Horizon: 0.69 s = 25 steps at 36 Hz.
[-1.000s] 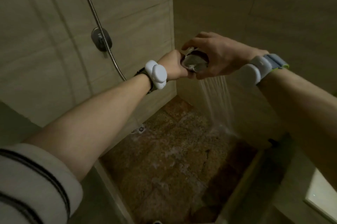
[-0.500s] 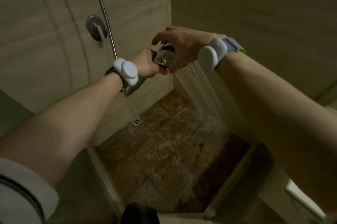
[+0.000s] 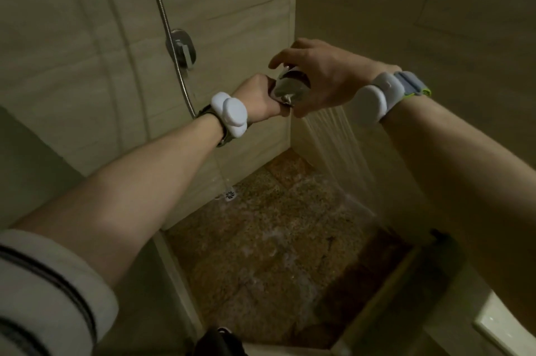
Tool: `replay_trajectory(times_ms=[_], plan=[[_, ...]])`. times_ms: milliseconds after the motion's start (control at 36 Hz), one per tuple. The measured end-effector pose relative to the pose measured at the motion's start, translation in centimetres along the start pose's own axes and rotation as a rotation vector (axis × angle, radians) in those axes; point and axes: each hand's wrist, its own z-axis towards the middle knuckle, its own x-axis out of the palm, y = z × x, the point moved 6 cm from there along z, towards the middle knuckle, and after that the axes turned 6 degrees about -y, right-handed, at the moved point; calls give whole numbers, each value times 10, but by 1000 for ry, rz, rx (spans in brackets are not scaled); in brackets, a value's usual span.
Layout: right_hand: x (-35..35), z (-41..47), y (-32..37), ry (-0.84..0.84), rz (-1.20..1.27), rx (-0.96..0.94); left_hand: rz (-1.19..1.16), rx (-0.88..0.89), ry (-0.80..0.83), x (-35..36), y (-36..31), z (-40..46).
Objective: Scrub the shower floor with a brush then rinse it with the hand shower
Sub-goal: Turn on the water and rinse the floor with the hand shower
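Both arms reach into the shower corner, meeting at centre frame. The left hand is a closed fist, fingers wrapped round what looks like the handle of the hand shower; the handle itself is hidden inside the fist. The right hand cups the chrome head from above, thumb below it, fingers curled over and part spread, the forefinger lifted off. Water sprays down and right from the head, striking the shower floor close to the right-hand wall. That floor, speckled brown stone, fills the lower centre, wet with pale foam patches. A small white drain sits at its far left edge, against the wall. The metal hose runs down the upper left wall past a round chrome fitting toward the left wrist. Each wrist carries a white band device. A striped sleeve shows lower left. No brush is to be made out.
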Motion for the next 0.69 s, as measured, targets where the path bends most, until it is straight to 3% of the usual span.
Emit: replay_trajectory(times_ms=[694], plan=[[0,6,-7,-164,58,-67,232,69,-111,-24,-12,2]])
